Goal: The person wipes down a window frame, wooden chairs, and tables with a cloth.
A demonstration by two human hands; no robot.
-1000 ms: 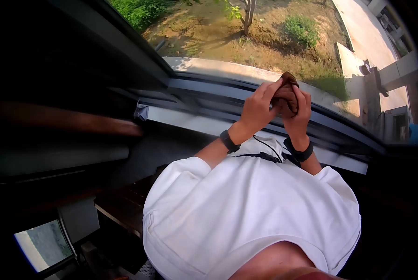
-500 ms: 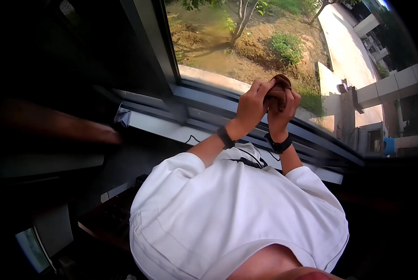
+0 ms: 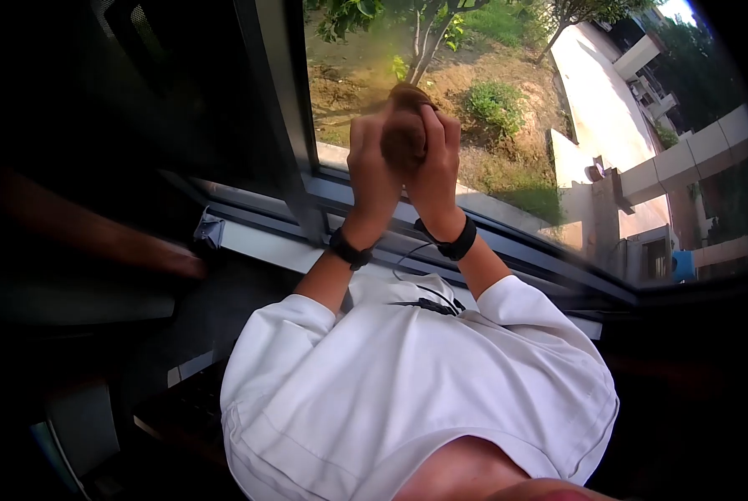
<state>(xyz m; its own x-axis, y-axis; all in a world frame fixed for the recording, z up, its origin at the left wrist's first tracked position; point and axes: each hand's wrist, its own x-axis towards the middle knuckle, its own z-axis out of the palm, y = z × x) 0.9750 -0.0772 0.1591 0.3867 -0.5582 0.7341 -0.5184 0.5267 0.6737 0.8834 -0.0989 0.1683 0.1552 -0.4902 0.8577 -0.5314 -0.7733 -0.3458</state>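
A bunched brown cloth (image 3: 405,138) is held up between both my hands, in front of the window pane (image 3: 507,167). My left hand (image 3: 372,167) closes on the cloth's left side, and my right hand (image 3: 437,163) wraps fingers over its right side. Both wrists wear black bands with a dark cable near them. Whether the cloth touches the glass I cannot tell.
The dark window frame (image 3: 286,117) stands left of my hands, above a white sill (image 3: 265,247). A small grey crumpled item (image 3: 209,228) sits at the sill's left end. Beyond the glass are a tree, soil and a paved path.
Both hands have moved left and up across the window with the brown cloth between them. The camera's view has shifted slightly.
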